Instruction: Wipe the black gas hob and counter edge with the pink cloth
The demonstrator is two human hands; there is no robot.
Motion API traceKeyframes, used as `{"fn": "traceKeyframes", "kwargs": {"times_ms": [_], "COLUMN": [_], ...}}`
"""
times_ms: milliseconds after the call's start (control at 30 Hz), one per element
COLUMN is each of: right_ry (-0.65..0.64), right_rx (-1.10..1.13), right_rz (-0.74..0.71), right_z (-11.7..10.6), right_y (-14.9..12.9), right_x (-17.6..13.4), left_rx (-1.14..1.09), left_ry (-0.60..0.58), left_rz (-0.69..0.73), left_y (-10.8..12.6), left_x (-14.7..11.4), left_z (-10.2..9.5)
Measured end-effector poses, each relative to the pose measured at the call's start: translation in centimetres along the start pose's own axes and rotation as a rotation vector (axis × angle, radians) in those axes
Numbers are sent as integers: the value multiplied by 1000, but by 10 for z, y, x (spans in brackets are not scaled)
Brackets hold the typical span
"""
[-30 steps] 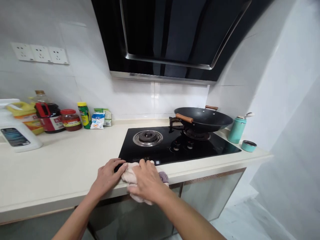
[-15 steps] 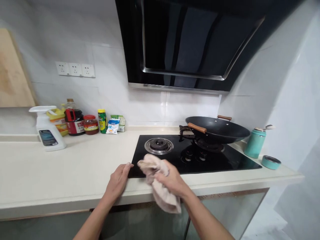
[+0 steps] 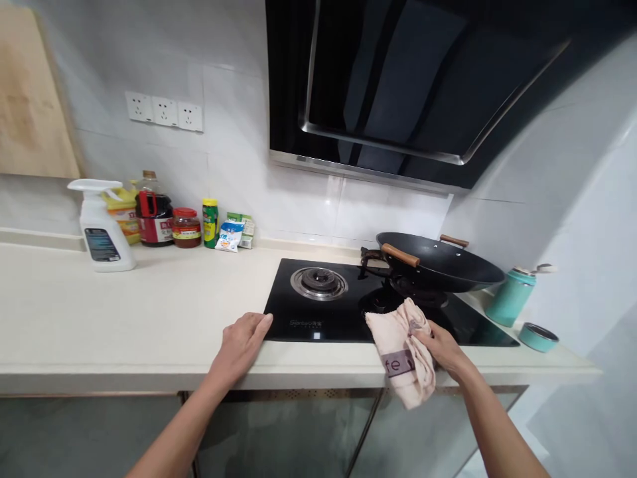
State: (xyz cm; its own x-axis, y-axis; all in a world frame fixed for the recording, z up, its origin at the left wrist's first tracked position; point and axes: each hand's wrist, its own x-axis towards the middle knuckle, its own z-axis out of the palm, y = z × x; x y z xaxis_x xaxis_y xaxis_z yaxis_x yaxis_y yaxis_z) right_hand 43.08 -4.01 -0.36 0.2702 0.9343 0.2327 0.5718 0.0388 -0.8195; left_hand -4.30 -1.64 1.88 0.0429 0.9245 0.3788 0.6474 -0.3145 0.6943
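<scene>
Right hand (image 3: 444, 348) pinches a pale pink cloth (image 3: 391, 332) between thumb and fingers, bunching its right side. The cloth hangs in folds over the front edge of the hob and counter, a purple-grey band with the letters "fe" facing out; its upper corner lies in front of the black glass, and I cannot tell whether it touches. Left hand (image 3: 243, 344) lies palm down on the counter (image 3: 149, 312) near its front edge, fingers side by side, thumb stretched out to the left edge of the hob (image 3: 343, 322). Below the counter are greyish cabinet doors (image 3: 288, 435).

On the hob, a round burner (image 3: 319, 283) sits at the left, ringed with metal. At the right, a black wok (image 3: 440, 265) with wooden handles rests over another burner, partly hiding it. Beside the hob's right edge stand a small turquoise cup (image 3: 538, 340) and, behind it, a turquoise bottle (image 3: 510, 302).

At the far left is a white spray bottle (image 3: 106, 232); behind and beside it run a yellow jug (image 3: 127, 219), a dark bottle (image 3: 155, 216) with a red handle, a red-lidded jar (image 3: 186, 229), a yellow-capped green container (image 3: 210, 226) and two packets (image 3: 229, 236). White sockets (image 3: 165, 111) line the wall; a black range hood (image 3: 388, 86) overhangs the hob.
</scene>
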Motion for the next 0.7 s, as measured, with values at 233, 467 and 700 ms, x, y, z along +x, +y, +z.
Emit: {"fn": "traceKeyframes", "kwargs": {"times_ms": [233, 467, 700], "right_ry": [159, 75, -55], "right_rx": [-327, -647, -837], "right_rz": [38, -152, -157], "right_z": [-35, -2, 48], "right_y": [11, -14, -37], "right_x": [20, -10, -39], "left_rx": [32, 63, 115], "left_ry": [-2, -18, -23], "left_rz": [15, 48, 76], "left_y": [0, -2, -3], "left_x": [1, 1, 1], "left_z": [0, 2, 4]}}
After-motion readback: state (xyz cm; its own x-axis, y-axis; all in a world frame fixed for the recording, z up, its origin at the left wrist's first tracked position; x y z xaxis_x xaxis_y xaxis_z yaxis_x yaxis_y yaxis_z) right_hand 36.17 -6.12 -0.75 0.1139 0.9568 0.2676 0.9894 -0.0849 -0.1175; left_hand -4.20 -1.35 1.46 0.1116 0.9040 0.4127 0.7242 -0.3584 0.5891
